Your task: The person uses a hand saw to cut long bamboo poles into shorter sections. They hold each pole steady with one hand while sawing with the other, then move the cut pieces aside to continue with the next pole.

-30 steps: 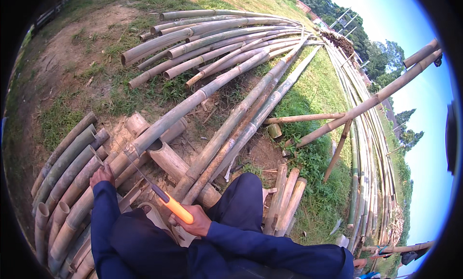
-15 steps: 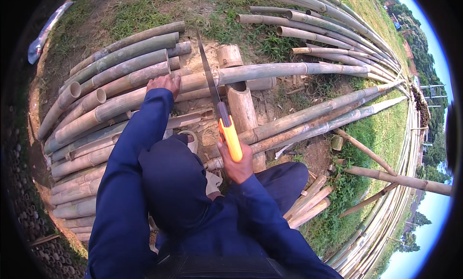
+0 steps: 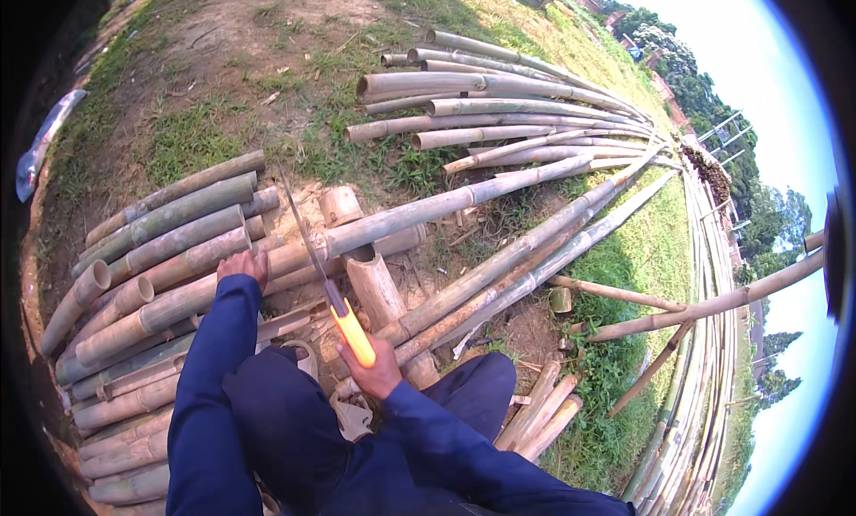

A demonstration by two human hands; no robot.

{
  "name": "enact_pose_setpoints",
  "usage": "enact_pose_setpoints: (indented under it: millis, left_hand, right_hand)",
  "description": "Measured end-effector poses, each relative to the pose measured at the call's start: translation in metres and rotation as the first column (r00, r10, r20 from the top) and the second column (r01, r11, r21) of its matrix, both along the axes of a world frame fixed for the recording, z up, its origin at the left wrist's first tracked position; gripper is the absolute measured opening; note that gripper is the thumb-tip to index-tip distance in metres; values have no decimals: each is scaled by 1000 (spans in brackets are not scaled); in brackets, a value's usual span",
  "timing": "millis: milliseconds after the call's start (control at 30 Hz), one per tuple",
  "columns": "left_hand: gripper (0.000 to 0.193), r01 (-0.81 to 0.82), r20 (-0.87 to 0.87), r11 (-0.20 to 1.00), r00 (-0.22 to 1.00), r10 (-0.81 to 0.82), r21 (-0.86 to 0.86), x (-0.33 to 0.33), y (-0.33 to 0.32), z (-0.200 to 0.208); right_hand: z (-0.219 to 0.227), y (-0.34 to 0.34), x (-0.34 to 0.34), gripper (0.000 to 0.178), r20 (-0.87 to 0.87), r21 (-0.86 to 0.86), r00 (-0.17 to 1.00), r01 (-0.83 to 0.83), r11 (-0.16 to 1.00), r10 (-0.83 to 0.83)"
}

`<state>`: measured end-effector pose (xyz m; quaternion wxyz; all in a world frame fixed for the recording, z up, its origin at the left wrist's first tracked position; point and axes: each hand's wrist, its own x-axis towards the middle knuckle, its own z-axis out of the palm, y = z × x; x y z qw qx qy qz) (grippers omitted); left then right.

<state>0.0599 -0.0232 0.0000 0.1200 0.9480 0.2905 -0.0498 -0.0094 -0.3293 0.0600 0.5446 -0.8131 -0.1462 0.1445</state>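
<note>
My right hand is wrapped round the yellow-orange handle of a hand saw. The saw's blade slants up and away across a long bamboo pole, just left of one of its nodes. To the left of the blade, my left hand presses on the same pole, its fingers curled over the top. Beneath the pole, right of the blade, a thick notched bamboo log supports it. How deep the blade sits in the pole cannot be made out.
Cut bamboo lengths lie stacked at the left. More long poles fan out at the far side, and others lie to the right. A propped bamboo frame stands at right. Short split pieces rest near my knee.
My view has swung up and to the right, so everything sits lower and further left. Both hands keep their holds, and the saw stays across the pole near the same node.
</note>
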Motion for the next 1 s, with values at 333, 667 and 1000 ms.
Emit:
enact_pose_setpoints:
  millis: [333,667,1000]
  left_hand:
    - [63,-30,-5,999,1000,30,20,-1,-5,4]
    - [60,-29,36,999,999,28,44,-4,9,-7]
    - [62,-35,48,998,998,32,48,4,-8,1]
  right_hand:
    - [7,-2,3,21,85,6,996,11,1000,-11]
    - [63,-83,-96,24,-158,-16,987,-39,999,36]
    - [1,38,43,25,106,36,994,18,999,-22]
